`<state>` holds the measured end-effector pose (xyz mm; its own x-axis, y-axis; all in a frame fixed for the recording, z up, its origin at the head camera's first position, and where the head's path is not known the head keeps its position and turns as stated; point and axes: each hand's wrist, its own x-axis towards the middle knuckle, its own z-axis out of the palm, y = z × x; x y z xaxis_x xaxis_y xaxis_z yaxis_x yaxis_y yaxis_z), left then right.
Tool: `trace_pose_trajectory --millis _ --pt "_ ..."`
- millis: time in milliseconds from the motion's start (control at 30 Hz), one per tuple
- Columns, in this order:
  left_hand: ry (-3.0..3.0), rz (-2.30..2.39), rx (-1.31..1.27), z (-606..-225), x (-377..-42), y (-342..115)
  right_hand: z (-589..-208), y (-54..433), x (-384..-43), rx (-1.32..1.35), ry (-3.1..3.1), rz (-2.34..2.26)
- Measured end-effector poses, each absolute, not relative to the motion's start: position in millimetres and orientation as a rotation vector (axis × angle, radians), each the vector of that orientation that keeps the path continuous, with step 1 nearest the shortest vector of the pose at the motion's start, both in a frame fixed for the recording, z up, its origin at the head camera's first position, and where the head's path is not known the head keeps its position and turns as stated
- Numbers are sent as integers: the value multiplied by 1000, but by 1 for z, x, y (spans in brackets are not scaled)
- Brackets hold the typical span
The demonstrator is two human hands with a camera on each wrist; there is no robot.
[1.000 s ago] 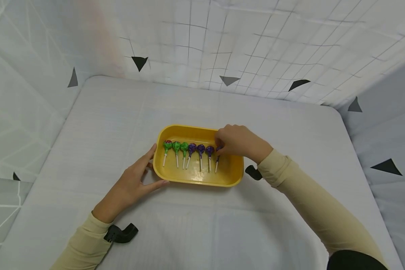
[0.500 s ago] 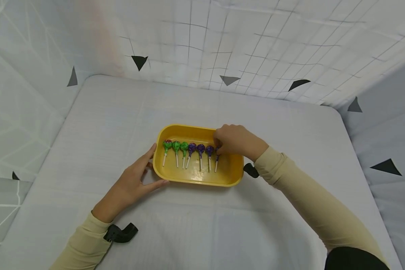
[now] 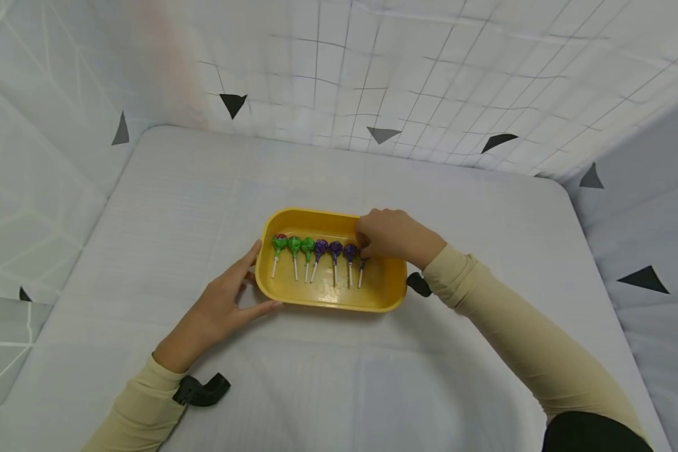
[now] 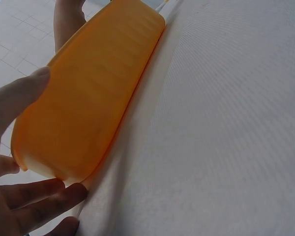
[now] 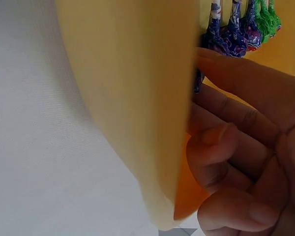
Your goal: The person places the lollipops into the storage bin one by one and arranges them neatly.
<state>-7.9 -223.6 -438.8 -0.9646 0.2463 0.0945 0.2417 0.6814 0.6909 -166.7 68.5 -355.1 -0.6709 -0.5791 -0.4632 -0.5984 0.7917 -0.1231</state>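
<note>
A yellow plastic tray [image 3: 316, 307] holds a row of wrapped lollipops. Several at the left, such as the end lollipop [image 3: 279, 242], have green wrappers; purple ones, like the lollipop [image 3: 336, 249], follow to the right. My right hand [image 3: 395, 237] reaches over the tray and pinches the rightmost purple lollipop [image 3: 361, 279] near its head, which the fingers largely cover; the white stick points toward me. My left hand [image 3: 217, 311] rests against the tray's left end, fingers fairly straight, the thumb [image 4: 27, 91] along the near wall and the other fingers at the end.
The tray sits on a white cloth-covered table [image 3: 316, 376]. White fabric [image 3: 328, 63] with grid lines and dark triangles rises behind it. A black wrist mount [image 3: 202, 390] sticks out beside the left wrist.
My right hand has shifted very slightly left with its fingers still at the rightmost lollipop. My left hand and the tray look nearly unmoved.
</note>
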Motion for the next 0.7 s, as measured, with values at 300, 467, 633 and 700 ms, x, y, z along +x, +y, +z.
trace_pose_trajectory --millis 300,467,633,700 --pt "2884 1180 416 -438 -7 -224 -357 69 -167 -889 2487 37" --pt "2873 1186 411 -438 -7 -223 -357 69 -167 -885 2486 26" --pt "2871 1186 409 -438 -7 -223 -357 70 -167 -890 2485 18" --pt "2872 1182 409 -438 -7 -223 -358 71 -167 -893 2485 18"
